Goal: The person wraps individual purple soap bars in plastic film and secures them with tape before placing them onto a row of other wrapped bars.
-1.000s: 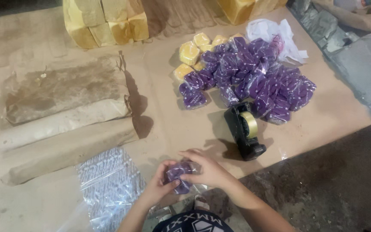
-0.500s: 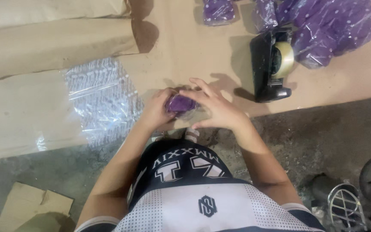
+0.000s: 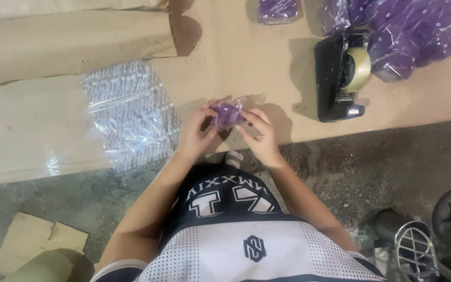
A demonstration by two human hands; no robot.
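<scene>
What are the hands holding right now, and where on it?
Left hand and right hand pinch a small purple plastic-wrapped packet by its opposite side edges.

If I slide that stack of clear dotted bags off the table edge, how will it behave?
The stack of clear dotted bags looks like thin glossy film, so probably floppy and light. Its near edge already overhangs the table, so it would likely droop. The shiny sheets may slip apart and fan out rather than move together.

We can't see all of the small purple packet (image 3: pixel 226 114); our fingers (image 3: pixel 204 116) cover its edges. Purple packet pile (image 3: pixel 408 31) and brown paper bundle (image 3: pixel 69 39) run off the top edge. Wire object (image 3: pixel 416 250) bottom right: unclear.
</scene>
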